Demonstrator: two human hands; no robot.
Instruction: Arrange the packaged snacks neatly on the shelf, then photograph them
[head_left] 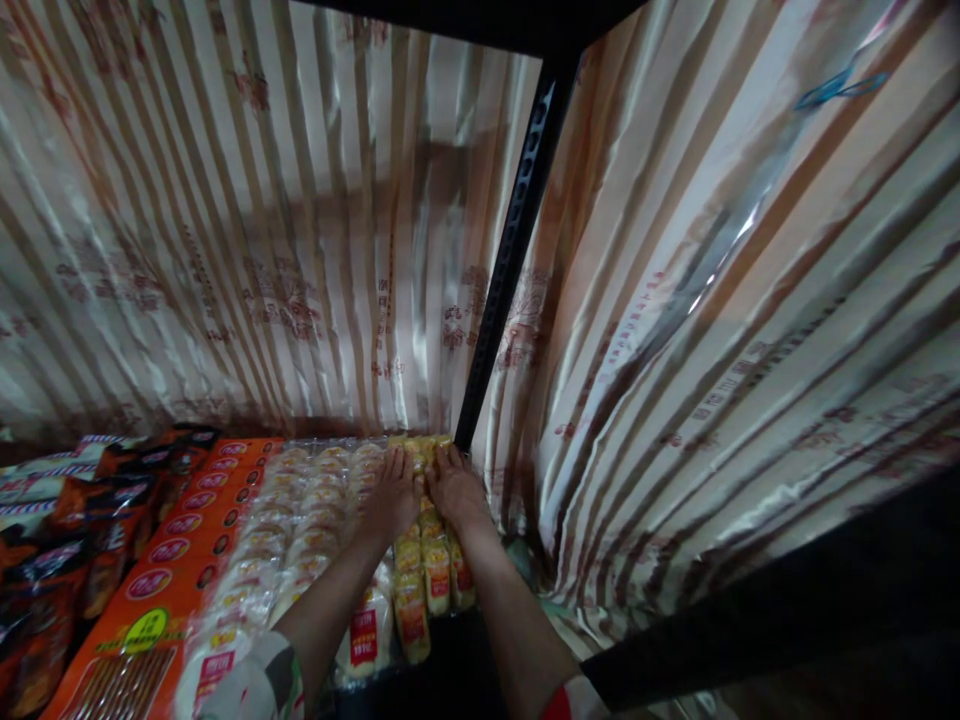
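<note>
Both arms reach toward the back of a dark shelf. My left hand [392, 492] lies with fingers stretched over rows of round white snack packs [309, 545] and the edge of the yellow packs. Beside it, my right hand [456, 487] rests palm down on the small yellow snack packs [412, 600], near the shelf's corner. These yellow packs have red labels and stand in rows running toward me. A larger white pack with a red label [364, 635] sits at the front of its row. The contact under the palms is hidden.
Left of the white packs lies an orange snack package [176, 545], then dark-and-orange bags [112, 530] and striped white bags [52, 480]. A black perforated post [510, 250] rises at the back corner. Patterned curtains [322, 230] hang behind and to the right. A dark bar [787, 580] crosses the lower right.
</note>
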